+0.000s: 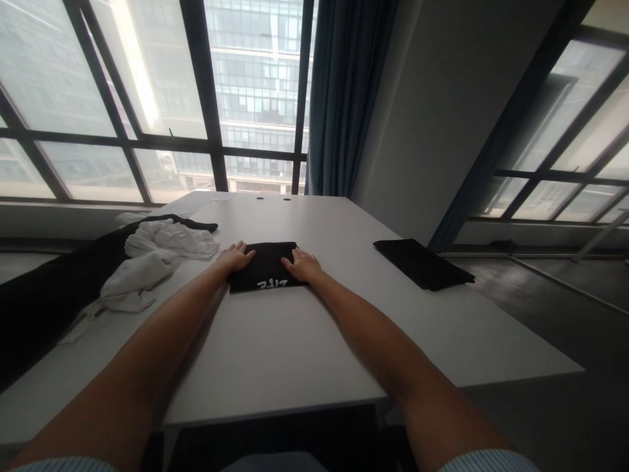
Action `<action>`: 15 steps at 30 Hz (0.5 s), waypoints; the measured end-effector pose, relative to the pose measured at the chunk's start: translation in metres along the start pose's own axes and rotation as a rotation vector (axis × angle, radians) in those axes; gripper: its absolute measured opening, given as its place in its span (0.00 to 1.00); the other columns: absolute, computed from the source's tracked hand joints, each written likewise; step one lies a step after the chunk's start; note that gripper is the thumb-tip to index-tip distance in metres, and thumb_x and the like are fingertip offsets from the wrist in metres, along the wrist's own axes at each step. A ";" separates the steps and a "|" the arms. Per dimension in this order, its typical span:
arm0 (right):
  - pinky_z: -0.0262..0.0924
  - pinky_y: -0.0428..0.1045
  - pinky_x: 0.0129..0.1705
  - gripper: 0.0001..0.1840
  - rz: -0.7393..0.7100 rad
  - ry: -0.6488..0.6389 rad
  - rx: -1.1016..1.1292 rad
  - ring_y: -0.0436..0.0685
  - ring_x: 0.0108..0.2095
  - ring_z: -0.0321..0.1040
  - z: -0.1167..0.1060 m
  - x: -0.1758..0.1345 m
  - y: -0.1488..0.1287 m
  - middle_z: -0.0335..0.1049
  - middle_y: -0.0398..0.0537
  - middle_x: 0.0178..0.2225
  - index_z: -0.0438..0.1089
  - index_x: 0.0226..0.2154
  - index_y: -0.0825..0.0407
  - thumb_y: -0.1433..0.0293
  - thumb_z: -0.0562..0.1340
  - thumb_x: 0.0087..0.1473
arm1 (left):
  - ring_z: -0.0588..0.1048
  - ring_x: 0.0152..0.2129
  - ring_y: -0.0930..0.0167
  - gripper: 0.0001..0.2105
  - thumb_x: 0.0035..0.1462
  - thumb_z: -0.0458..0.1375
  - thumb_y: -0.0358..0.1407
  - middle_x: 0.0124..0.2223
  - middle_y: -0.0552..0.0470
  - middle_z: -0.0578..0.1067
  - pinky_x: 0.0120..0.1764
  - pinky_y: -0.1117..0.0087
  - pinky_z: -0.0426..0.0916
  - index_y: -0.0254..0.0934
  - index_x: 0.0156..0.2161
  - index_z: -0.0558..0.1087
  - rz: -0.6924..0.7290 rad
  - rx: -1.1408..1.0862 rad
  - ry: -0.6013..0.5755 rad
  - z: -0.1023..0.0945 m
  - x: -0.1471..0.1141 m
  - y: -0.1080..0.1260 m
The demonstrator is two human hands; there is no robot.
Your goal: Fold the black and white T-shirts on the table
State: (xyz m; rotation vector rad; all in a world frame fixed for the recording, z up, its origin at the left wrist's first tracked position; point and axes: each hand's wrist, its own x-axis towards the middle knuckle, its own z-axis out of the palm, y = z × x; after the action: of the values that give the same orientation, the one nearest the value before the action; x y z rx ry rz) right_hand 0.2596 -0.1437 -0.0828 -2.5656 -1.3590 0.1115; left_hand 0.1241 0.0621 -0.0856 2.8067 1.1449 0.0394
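A folded black garment (268, 263) with white lettering along its near edge lies flat in the middle of the white table. At its left side, my left hand (236, 257) rests with the thumb stretched over the cloth. My right hand (301, 265) lies on its right side, fingers extended and thumb pointing inward. Both hands touch the fabric from above, and neither is wrapped around it. Parts of the garment's side edges are hidden under the hands.
Crumpled white cloth (167, 242) and a long black cloth (63, 275) lie across the table's left side. Another folded black cloth (420, 263) sits near the right edge of the table (275, 354). Windows and a blue curtain (344, 98) stand beyond.
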 end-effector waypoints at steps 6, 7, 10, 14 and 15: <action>0.58 0.60 0.62 0.31 0.076 0.172 0.048 0.71 0.63 0.60 -0.008 -0.010 -0.010 0.65 0.67 0.63 0.66 0.61 0.59 0.55 0.54 0.66 | 0.47 0.72 0.55 0.29 0.71 0.41 0.43 0.75 0.40 0.50 0.69 0.49 0.46 0.35 0.72 0.59 0.056 0.047 0.015 0.004 -0.039 -0.045; 0.60 0.58 0.60 0.32 0.107 0.158 0.119 0.70 0.62 0.62 -0.011 -0.009 -0.010 0.65 0.66 0.62 0.65 0.62 0.59 0.55 0.57 0.64 | 0.47 0.72 0.54 0.28 0.70 0.42 0.42 0.75 0.39 0.50 0.68 0.49 0.47 0.35 0.71 0.59 0.086 0.058 0.019 0.006 -0.047 -0.051; 0.68 0.52 0.51 0.35 0.235 0.069 0.418 0.65 0.53 0.71 -0.022 -0.003 -0.002 0.72 0.61 0.56 0.66 0.61 0.58 0.58 0.68 0.56 | 0.48 0.72 0.55 0.29 0.71 0.40 0.41 0.75 0.37 0.50 0.68 0.47 0.49 0.34 0.72 0.57 0.120 0.068 0.021 0.011 -0.069 -0.062; 0.70 0.48 0.33 0.22 0.352 -0.094 0.734 0.59 0.36 0.76 -0.033 -0.002 0.011 0.79 0.55 0.37 0.75 0.43 0.58 0.58 0.72 0.53 | 0.51 0.71 0.55 0.28 0.71 0.40 0.40 0.74 0.38 0.53 0.67 0.46 0.52 0.35 0.72 0.58 0.169 0.079 0.044 0.011 -0.083 -0.062; 0.69 0.48 0.30 0.19 0.356 -0.144 0.783 0.58 0.33 0.75 -0.034 -0.004 0.012 0.78 0.53 0.33 0.75 0.40 0.58 0.59 0.71 0.54 | 0.52 0.71 0.54 0.28 0.71 0.40 0.39 0.74 0.37 0.54 0.66 0.45 0.53 0.34 0.71 0.60 0.180 0.083 0.056 0.010 -0.085 -0.061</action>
State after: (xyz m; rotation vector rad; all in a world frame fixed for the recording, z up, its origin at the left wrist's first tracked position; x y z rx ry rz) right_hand 0.2725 -0.1594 -0.0530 -2.0930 -0.6668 0.7385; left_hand 0.0215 0.0457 -0.1008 2.9924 0.9216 0.0879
